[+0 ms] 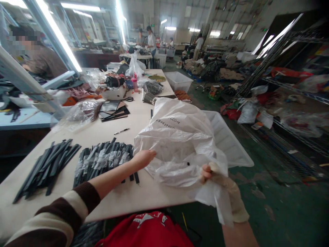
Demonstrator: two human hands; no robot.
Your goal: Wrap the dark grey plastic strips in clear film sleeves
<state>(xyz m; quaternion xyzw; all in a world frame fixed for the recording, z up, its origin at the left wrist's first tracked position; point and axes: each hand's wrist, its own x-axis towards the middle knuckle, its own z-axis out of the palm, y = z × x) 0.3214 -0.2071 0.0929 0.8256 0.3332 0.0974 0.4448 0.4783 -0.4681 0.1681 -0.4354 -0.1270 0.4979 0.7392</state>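
Handling a white plastic bag with both hands, at the right end of the table. Bag puffed up, handwriting on its upper face, a small dark spot low down. Left hand: bare, fingers curled tight, apparently pinching the bag's left side. Right hand: in a pale glove that leaves the fingertips uncovered, fingers bent firmly round a gathered fold near the lower right.

Progress, judged: bag spread and gripped on two sides; whether its mouth is parted, or what it contains, cannot tell. Left of it, wrapped dark strips lie outside the bag; farther left, a second pile of dark strips shows no wrapping. Those look done and not done, respectively.

Edges: bag overhangs the near right corner, loose plastic hanging past it by the right wrist. White bin just beyond the right edge, partly behind the bag. Green floor gives the right arm room outward. Left forearm crosses close over the wrapped strips; little slack there. Beyond: pen with tabletop around it, then dark sheets and scissors.
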